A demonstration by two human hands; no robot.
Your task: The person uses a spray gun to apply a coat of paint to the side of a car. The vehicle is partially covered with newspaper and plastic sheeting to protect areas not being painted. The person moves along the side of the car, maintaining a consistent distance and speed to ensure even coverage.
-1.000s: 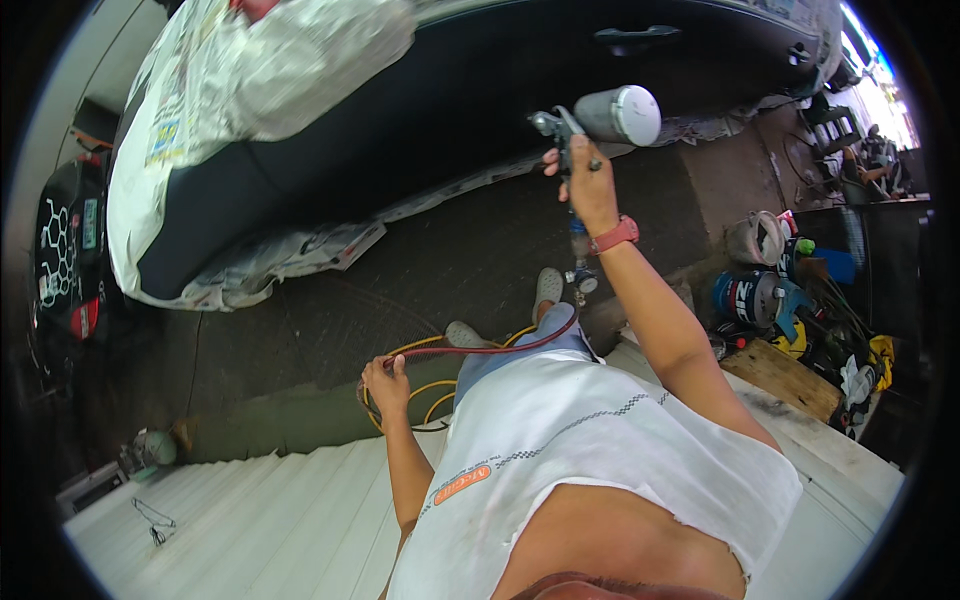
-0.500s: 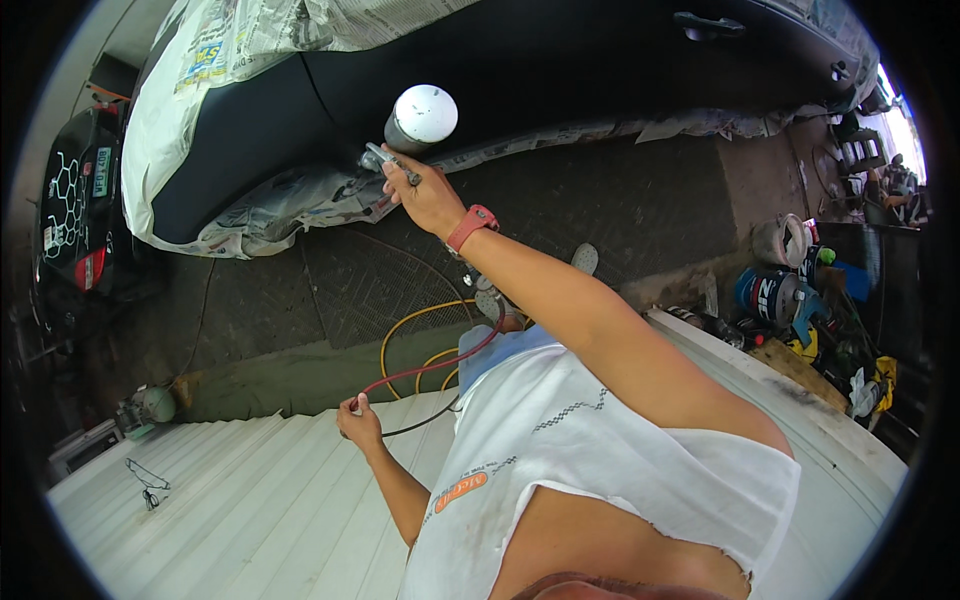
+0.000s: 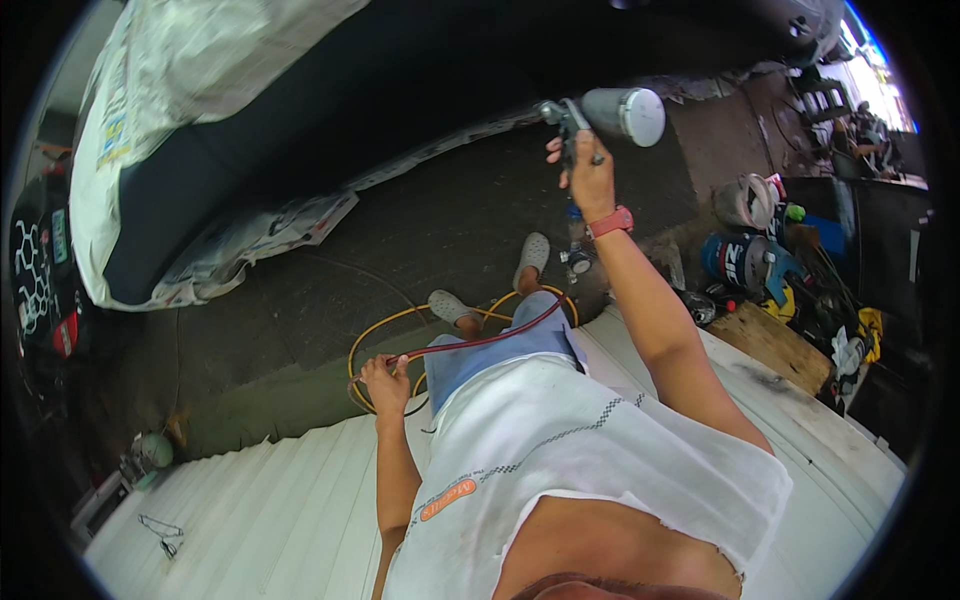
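My right hand [image 3: 592,185] is wrapped round the grip of a spray gun [image 3: 566,128]. The gun's silver cup [image 3: 608,112] with a white lid leans over to the right. Beneath my wrist hangs a small round gauge [image 3: 577,262]. Beyond the gun stretches a car's matt black side panel [image 3: 250,150], edged with newspaper [image 3: 285,235] and covered at the left by pale masking sheet [image 3: 200,60]. Low at my left side, my left hand [image 3: 387,382] is closed on a dark red hose [image 3: 480,343], which curves across my lap toward the right.
A yellow hose [image 3: 372,328] loops on the floor round my feet. Right of me stand a dark blue bucket [image 3: 733,258], a whitish bucket [image 3: 742,203] and a wooden board [image 3: 768,345]. White ribbed sheeting [image 3: 270,510] lies behind me. Another black car [image 3: 42,250] is at far left.
My right hand has carried the spray gun to the right along the car, and its cup now tips sideways. My left hand has shifted slightly right and up with the hose. The view has shifted too.
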